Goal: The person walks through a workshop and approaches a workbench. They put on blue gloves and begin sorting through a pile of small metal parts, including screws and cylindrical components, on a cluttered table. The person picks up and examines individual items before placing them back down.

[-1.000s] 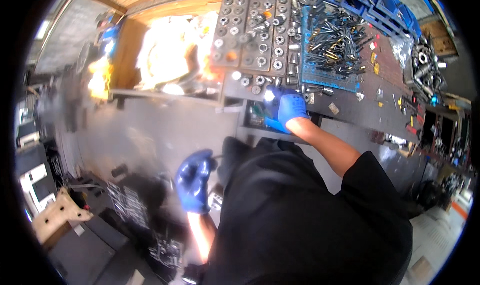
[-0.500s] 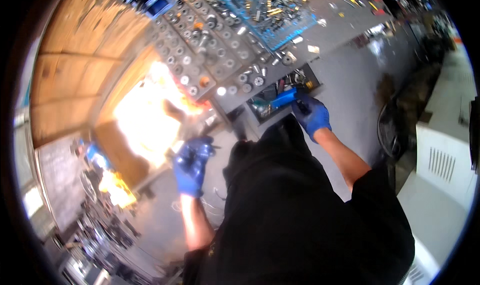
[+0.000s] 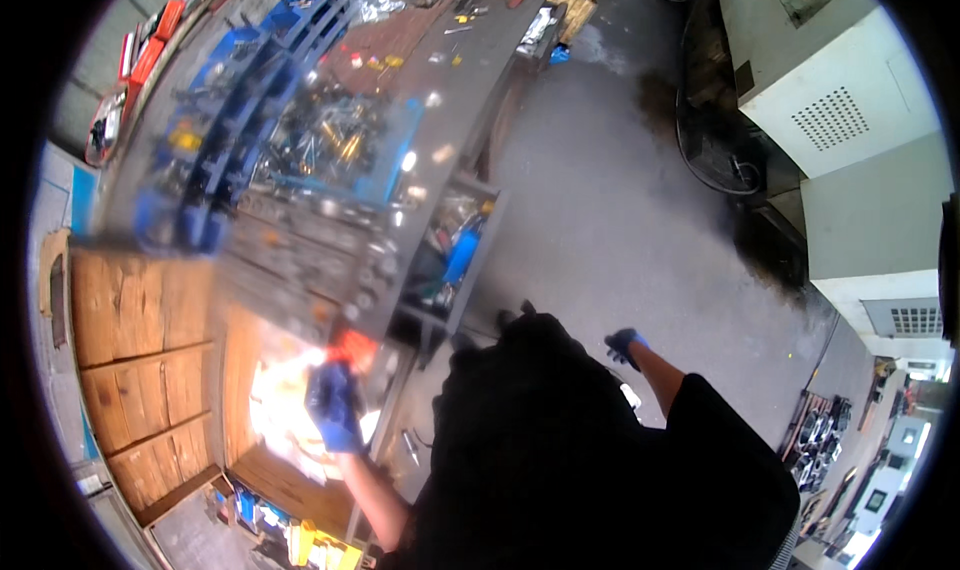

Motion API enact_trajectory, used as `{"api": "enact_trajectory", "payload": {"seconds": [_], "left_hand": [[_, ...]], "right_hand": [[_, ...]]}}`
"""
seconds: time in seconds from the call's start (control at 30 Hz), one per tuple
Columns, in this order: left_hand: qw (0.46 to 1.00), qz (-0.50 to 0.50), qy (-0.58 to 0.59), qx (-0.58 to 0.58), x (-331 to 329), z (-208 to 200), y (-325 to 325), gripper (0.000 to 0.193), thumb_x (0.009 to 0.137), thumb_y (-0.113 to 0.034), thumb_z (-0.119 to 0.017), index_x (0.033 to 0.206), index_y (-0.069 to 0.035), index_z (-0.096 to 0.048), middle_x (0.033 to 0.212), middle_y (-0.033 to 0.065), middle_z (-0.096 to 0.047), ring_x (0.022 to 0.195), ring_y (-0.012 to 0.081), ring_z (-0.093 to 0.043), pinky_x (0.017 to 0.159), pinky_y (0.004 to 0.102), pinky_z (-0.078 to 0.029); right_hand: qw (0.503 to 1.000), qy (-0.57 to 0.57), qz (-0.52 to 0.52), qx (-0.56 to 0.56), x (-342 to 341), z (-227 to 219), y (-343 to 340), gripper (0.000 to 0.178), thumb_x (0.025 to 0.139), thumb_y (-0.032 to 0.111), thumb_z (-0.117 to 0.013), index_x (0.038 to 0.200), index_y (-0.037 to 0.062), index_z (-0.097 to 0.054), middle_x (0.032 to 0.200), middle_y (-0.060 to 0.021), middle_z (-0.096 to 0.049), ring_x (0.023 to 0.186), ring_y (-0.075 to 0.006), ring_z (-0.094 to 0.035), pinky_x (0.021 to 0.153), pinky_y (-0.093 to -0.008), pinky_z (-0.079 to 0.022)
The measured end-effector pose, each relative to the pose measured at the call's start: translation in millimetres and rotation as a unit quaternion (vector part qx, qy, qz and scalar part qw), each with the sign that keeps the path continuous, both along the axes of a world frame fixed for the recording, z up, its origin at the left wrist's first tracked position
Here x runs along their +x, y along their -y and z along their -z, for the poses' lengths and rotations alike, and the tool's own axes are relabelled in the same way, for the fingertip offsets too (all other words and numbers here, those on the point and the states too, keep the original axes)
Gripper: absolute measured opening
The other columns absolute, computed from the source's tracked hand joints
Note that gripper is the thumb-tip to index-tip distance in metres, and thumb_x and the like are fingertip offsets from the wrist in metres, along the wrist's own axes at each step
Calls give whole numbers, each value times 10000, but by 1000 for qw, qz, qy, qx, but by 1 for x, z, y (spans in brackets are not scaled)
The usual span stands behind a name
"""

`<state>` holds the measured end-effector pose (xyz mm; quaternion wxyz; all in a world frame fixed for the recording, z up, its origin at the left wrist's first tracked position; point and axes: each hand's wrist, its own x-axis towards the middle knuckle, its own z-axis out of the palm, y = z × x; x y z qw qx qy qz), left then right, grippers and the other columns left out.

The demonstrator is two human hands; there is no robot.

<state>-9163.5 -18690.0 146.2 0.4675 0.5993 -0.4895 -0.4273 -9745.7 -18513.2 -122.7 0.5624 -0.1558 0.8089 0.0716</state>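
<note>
Left hand [image 3: 333, 405] over glare-lit wooden box [image 3: 280, 475], grip can't be told; right hand [image 3: 624, 348] loose, seemingly empty, above floor [image 3: 590, 220]; open drawer [image 3: 482, 265] could get bumped if the person [image 3: 580, 440] swings left.

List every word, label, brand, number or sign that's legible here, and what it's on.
No text is legible in this view.
Blue bins: motion-blurred; any labels unreadable.
White machine cabinet: vent holes, no readable lettering.
Yellow items, lower edge: too small and blurred.
Left hand, blue glove: no readable marking.
</note>
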Motion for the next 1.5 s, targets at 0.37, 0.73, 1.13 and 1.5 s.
{"api": "enact_trajectory", "payload": {"seconds": [0.37, 0.73, 1.13, 1.5], "left_hand": [[998, 38, -58, -3, -8, -33, 47, 393, 1026, -395, -656, 1172, -30, -648, 965, 71, -734, 726, 123, -627, 646, 247, -491], [989, -126, 14, -70, 88, -7, 91, 363, 1095, -327, -546, 1288, -33, -637, 1120, 85, -730, 921, 177, -690, 821, 316, -575], [982, -187, 3, 8, 139, 21, 140, 204, 976, 27, -657, 1153, -2, -752, 1106, 46, -767, 968, 112, -671, 894, 277, -539], [991, -127, -9, 31, 103, 34, 164, 187, 964, -11, -695, 1132, -34, -773, 1073, 35, -772, 939, 111, -678, 855, 272, -551]], "right_hand": [[947, 47, 309, -78, 18, -34, -33, 250, 1012, 297, -646, 1122, 74, -675, 891, -146, -742, 604, -218, -641, 527, -346, -518], [981, 45, 147, -121, 34, -11, -76, 247, 948, 275, -636, 1076, 81, -721, 907, -107, -708, 732, -225, -640, 671, -411, -548], [955, 44, 290, -47, 20, -28, -112, 310, 963, 284, -680, 1207, 94, -672, 927, -127, -721, 688, -227, -654, 554, -351, -511], [961, 59, 266, -54, 26, -43, -120, 301, 987, 281, -640, 1234, 112, -665, 887, -119, -732, 678, -211, -656, 539, -327, -481]]}}
